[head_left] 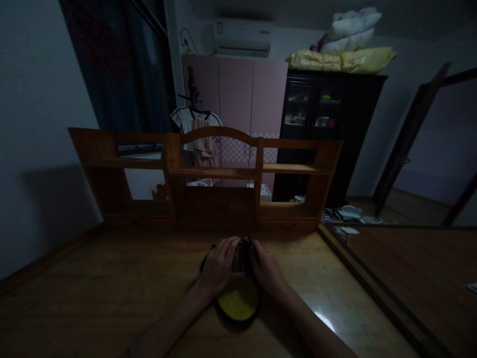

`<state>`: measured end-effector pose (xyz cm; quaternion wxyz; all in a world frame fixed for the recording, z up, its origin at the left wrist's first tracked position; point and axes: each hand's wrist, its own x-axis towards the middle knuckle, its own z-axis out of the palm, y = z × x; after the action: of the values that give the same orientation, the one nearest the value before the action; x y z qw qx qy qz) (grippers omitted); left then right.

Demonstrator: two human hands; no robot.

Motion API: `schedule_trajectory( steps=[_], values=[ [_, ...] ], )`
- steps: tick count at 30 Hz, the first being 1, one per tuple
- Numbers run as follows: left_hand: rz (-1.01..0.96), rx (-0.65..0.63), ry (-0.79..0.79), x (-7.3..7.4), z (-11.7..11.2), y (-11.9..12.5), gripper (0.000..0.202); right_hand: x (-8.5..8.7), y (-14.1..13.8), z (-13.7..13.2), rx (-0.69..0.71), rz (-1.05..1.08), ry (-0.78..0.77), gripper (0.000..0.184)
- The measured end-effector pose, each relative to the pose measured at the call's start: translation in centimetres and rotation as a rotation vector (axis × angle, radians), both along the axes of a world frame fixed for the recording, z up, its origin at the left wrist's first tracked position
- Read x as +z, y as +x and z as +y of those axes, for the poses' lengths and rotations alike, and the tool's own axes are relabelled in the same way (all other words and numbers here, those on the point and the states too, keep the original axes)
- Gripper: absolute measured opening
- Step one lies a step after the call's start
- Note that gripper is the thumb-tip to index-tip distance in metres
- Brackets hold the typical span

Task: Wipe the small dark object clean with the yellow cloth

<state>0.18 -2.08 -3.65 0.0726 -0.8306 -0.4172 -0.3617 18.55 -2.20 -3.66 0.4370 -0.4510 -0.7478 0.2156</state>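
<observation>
A dark item with a yellow oval face (pixel 238 300) and a black rim lies on the wooden tabletop; I cannot make out its kind. At its far end a glossy black part (pixel 241 254) shows between my hands. My left hand (pixel 221 261) curves over this part from the left, fingers bent round it. From the right, my right hand (pixel 265 263) closes on the same part, thumb and fingers near its top edge. A dark edge also shows beyond the left wrist. The dim light and my fingers hide much of the item.
Behind the hands, a wooden shelf unit (pixel 214 173) stands along the tabletop's (pixel 112 288) far edge. A raised wooden rail (pixel 367 278) runs down the right side. A white wall (pixel 33 149) rises on the left; wardrobes and hanging clothes (pixel 203 136) stand farther back.
</observation>
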Motion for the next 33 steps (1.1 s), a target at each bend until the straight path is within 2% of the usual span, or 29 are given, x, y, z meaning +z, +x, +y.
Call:
schedule_trajectory(
  steps=[7, 15, 22, 29, 33],
  values=[
    [0.009, -0.008, 0.074, -0.4, 0.2, -0.3, 0.082, 0.4, -0.1, -0.5, 0.002, -0.064, 0.032, 0.034],
    [0.075, -0.058, 0.186, -0.3, 0.0, -0.2, 0.077, -0.4, -0.2, -0.2, 0.115, 0.064, 0.001, 0.043],
    [0.119, -0.066, 0.18, -0.1, -0.2, 0.0, 0.078, -1.5, -0.1, 0.3, 0.053, -0.064, 0.028, 0.042],
    [0.128, -0.056, 0.176, -0.1, -0.3, 0.2, 0.087, -0.8, -0.2, 0.2, -0.032, -0.088, -0.003, 0.032],
    [0.115, -0.069, 0.18, 0.1, -0.4, 0.2, 0.087, -0.4, 0.1, 0.3, -0.074, -0.105, 0.03, 0.027]
  ],
)
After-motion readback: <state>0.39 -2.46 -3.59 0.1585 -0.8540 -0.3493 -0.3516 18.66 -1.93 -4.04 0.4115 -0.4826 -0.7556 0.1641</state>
